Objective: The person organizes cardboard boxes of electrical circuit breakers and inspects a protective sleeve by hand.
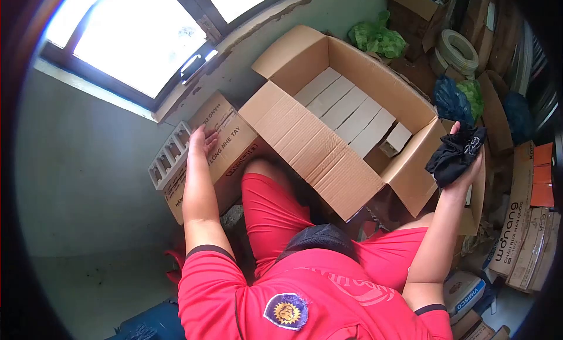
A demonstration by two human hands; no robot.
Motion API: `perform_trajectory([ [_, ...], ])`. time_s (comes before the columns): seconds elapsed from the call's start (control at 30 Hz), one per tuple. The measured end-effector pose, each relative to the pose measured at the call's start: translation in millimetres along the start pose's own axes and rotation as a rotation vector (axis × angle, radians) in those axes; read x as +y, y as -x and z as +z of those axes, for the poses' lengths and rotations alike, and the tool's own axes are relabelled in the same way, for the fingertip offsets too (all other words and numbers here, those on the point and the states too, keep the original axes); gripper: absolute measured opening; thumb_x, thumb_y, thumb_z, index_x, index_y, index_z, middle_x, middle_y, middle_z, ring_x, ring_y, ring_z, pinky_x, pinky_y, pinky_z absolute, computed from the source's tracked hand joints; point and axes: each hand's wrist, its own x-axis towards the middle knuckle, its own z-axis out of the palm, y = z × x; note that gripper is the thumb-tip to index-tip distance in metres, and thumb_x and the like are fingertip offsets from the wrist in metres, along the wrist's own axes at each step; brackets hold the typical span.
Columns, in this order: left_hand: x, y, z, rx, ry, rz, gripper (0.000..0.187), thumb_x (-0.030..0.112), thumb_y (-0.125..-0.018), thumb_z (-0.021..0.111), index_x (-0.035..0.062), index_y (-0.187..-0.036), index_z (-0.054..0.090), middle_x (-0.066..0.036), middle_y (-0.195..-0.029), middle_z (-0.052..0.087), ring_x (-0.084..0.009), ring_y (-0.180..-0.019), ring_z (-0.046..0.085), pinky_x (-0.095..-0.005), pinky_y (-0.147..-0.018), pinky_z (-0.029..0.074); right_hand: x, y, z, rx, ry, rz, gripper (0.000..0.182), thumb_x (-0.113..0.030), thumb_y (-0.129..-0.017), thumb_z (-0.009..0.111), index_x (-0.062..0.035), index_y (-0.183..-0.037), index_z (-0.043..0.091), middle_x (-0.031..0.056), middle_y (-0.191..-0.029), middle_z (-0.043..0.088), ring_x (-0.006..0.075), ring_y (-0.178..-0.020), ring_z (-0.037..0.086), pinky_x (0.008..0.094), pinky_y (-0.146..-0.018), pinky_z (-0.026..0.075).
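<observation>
My left hand (202,140) lies with its fingers stretched out on a closed brown carton (234,142) that has black printing. Beside that hand, a white slotted piece (170,155) rests along the carton's left edge. On the other side, my right hand (471,174) is wrapped round a crumpled black cloth (456,155) with pale markings, held up near the right flap of a large open cardboard box (328,149). Inside the large box, several pale slim boxes (343,108) lie side by side. A smaller pale box (399,138) sits at their right end.
A window (135,41) is at the upper left, above a green wall. Green plastic bags (378,36), a coiled roll (458,51) and blue bags (451,99) lie at the upper right. Printed cartons (516,234) are stacked at the right, near a Vimisco box (463,293).
</observation>
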Motion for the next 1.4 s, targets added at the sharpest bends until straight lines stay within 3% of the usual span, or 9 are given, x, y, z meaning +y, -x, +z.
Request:
perform_trajectory([
  [0.27, 5.6, 58.5, 28.5, 0.111, -0.052, 0.142, 0.057, 0.029, -0.101, 0.058, 0.0202, -0.153, 0.035, -0.013, -0.107, 0.069, -0.0226, -0.070, 0.068, -0.0326, -0.053, 0.055, 6.0, 5.0, 14.8, 0.052, -0.009, -0.036, 0.045, -0.031, -0.107, 0.041, 0.0019, -0.132, 0.057, 0.0171, -0.132, 0.062, 0.0342, -0.113, 0.063, 0.0459, -0.105, 0.052],
  [0.4, -2.5, 65.3, 67.2, 0.050, -0.342, 0.680, 0.033, 0.021, -0.101, 0.060, 0.0105, -0.132, 0.061, -0.003, -0.087, 0.064, -0.0082, -0.058, 0.054, -0.0226, -0.050, 0.043, 4.0, -2.7, 1.1, 0.101, 0.041, -0.104, 0.048, -0.034, -0.105, 0.042, 0.0042, -0.129, 0.057, 0.0196, -0.121, 0.065, 0.0350, -0.100, 0.067, 0.0448, -0.097, 0.056],
  [0.6, -36.6, 220.3, 241.8, -0.599, -0.614, 1.066, 0.018, 0.013, -0.100, 0.061, 0.0035, -0.111, 0.072, -0.002, -0.082, 0.067, -0.0082, -0.072, 0.058, -0.0263, -0.066, 0.049, -7.0, -10.1, 1.9, 0.118, -0.085, -0.207, 0.054, -0.043, -0.105, 0.044, 0.0043, -0.127, 0.057, 0.0231, -0.116, 0.066, 0.0389, -0.098, 0.069, 0.0481, -0.093, 0.058],
  [0.7, -72.2, 278.8, 333.9, -1.108, -1.137, 0.967, 0.026, 0.021, -0.095, 0.067, 0.0112, -0.118, 0.071, -0.014, -0.090, 0.073, -0.0257, -0.080, 0.070, -0.0359, -0.075, 0.054, -11.8, -12.9, -8.2, 0.038, -0.116, -0.206, 0.049, -0.037, -0.105, 0.046, 0.0069, -0.120, 0.059, 0.0224, -0.122, 0.064, 0.0417, -0.109, 0.065, 0.0518, -0.104, 0.051],
  [0.77, -109.9, 285.2, 390.7, -1.252, -1.475, 1.176, 0.031, 0.025, -0.091, 0.067, 0.0165, -0.121, 0.070, -0.016, -0.103, 0.073, -0.0321, -0.096, 0.069, -0.0427, -0.084, 0.054, -9.1, -17.5, -4.3, 0.078, -0.116, -0.236, 0.049, -0.038, -0.105, 0.047, 0.0059, -0.124, 0.058, 0.0221, -0.127, 0.062, 0.0411, -0.108, 0.065, 0.0513, -0.102, 0.053],
  [0.87, -162.4, 266.8, 460.1, -1.261, -1.740, 1.227, 0.035, 0.025, -0.088, 0.068, 0.0212, -0.123, 0.070, -0.014, -0.109, 0.072, -0.0317, -0.103, 0.069, -0.0443, -0.087, 0.055, -8.4, -23.2, -15.1, -0.004, -0.215, -0.219, 0.049, -0.038, -0.105, 0.048, 0.0047, -0.128, 0.055, 0.0213, -0.133, 0.059, 0.0401, -0.107, 0.066, 0.0508, -0.098, 0.055],
  [1.03, -202.7, 265.9, 512.2, -1.106, -2.153, 1.390, 0.030, 0.022, -0.090, 0.063, 0.0204, -0.120, 0.067, -0.006, -0.120, 0.069, -0.0278, -0.113, 0.067, -0.0451, -0.089, 0.055, -15.7, -25.4, 6.2, 0.238, -0.163, -0.269, 0.051, -0.042, -0.104, 0.037, 0.0013, -0.119, 0.061, 0.0210, -0.107, 0.067, 0.0321, -0.095, 0.068, 0.0435, -0.089, 0.058],
  [1.23, -265.7, 227.5, 516.6, -0.878, -1.854, 1.440, 0.024, 0.018, -0.094, 0.057, 0.0148, -0.117, 0.061, -0.008, -0.118, 0.061, -0.0320, -0.107, 0.066, -0.0496, -0.082, 0.055, -33.2, -40.0, 0.3, 0.138, -0.243, -0.324, 0.051, -0.042, -0.105, 0.040, 0.0018, -0.121, 0.061, 0.0207, -0.107, 0.069, 0.0332, -0.098, 0.069, 0.0427, -0.091, 0.058],
  [1.4, -269.6, 223.0, 515.3, -0.835, -1.742, 1.490, 0.021, 0.019, -0.093, 0.056, 0.0103, -0.112, 0.058, -0.008, -0.115, 0.059, -0.0283, -0.106, 0.066, -0.0491, -0.080, 0.055, -33.4, -47.0, 9.3, 0.325, -0.245, -0.336, 0.051, -0.047, -0.102, 0.041, -0.0007, -0.112, 0.060, 0.0168, -0.101, 0.066, 0.0292, -0.093, 0.067, 0.0421, -0.091, 0.056],
])
